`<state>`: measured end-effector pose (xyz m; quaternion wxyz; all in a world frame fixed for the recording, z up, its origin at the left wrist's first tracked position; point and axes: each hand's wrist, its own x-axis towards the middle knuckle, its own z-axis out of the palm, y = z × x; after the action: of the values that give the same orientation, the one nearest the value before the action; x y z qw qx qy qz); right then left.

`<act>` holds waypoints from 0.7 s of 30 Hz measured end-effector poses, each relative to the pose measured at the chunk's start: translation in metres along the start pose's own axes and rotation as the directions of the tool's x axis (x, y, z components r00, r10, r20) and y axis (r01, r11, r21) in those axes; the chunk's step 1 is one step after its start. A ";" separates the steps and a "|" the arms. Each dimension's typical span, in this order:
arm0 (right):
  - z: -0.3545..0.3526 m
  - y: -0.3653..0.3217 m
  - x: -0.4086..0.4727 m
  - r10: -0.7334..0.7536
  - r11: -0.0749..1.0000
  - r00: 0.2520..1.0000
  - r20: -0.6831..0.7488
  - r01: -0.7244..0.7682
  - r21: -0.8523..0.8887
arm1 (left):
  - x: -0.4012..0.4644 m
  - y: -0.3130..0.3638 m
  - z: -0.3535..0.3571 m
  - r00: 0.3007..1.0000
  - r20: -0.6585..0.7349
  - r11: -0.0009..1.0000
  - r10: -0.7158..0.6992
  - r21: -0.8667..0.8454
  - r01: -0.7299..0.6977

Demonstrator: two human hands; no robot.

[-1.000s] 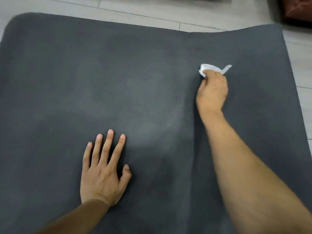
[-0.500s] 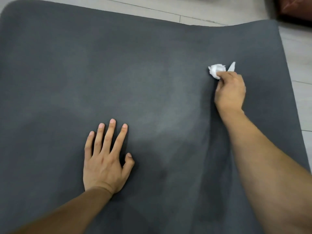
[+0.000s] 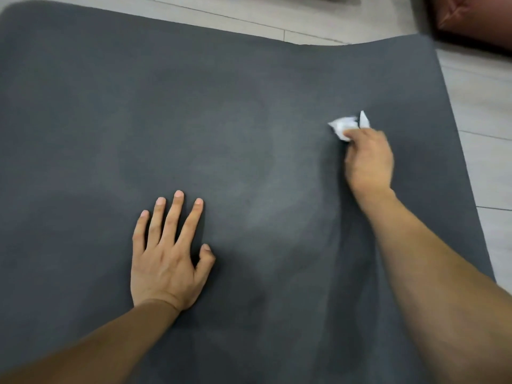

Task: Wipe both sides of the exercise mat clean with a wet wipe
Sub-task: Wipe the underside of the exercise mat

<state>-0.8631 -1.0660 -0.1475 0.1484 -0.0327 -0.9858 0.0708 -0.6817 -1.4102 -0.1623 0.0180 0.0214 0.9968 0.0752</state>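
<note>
The dark exercise mat (image 3: 221, 120) lies flat on the floor (image 3: 484, 112), its middle showing paler wiped patches. The right hand (image 3: 370, 159) pinches a crumpled wet wipe (image 3: 342, 127) against it; the left hand (image 3: 167, 259) presses flat, fingers spread. This side looks partly done, the underside probably still to do

mats: 1 (image 3: 194, 120) | wet wipes: 1 (image 3: 342, 127) | hands: 2 (image 3: 166, 261) (image 3: 368, 162)

Pale plank floor (image 3: 484, 112), reddish-brown cushioned furniture (image 3: 476, 18) at far right
</note>
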 end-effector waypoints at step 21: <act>0.010 -0.080 -0.045 0.255 0.939 0.942 -0.218 -0.188 0.287 | -0.001 0.000 0.003 0.997 -0.075 1.000 -0.012 -0.020 0.011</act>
<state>-0.8269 -1.1503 -0.1578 0.2662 -0.1329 -0.9308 0.2123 -0.6802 -1.4099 -0.1654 -0.0187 0.0128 0.9961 0.0855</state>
